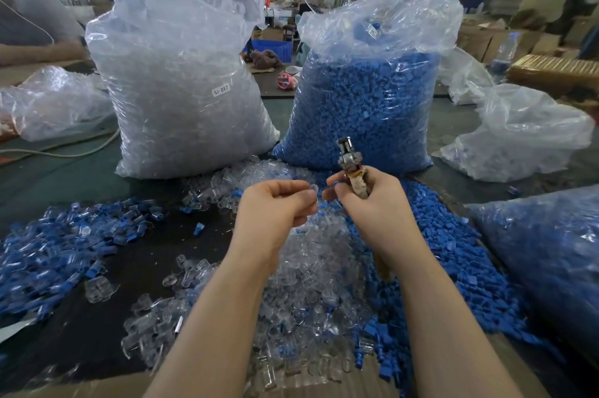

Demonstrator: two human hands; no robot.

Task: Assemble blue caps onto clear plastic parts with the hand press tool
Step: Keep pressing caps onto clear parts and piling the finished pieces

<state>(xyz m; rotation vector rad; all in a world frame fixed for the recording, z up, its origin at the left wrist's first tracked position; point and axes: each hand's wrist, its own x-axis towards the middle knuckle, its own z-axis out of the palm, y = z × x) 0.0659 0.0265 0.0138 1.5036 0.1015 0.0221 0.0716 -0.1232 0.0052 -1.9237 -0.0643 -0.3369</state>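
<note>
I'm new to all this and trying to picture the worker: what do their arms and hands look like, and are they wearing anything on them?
Both arms are bare right down to the bottom edge of the picture: no sleeves show. The left hand and the right hand wear no gloves, and no watch, bracelet or ring can be seen on the wrists or fingers. There are no markings, straps or cables on them.

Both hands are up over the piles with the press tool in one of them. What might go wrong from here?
1. The left hand pinches a small clear part at its fingertips; dropped, it would likely vanish into the clear pile below.
2. The right hand grips the press tool plus a blue cap; the cap might slip.
</note>
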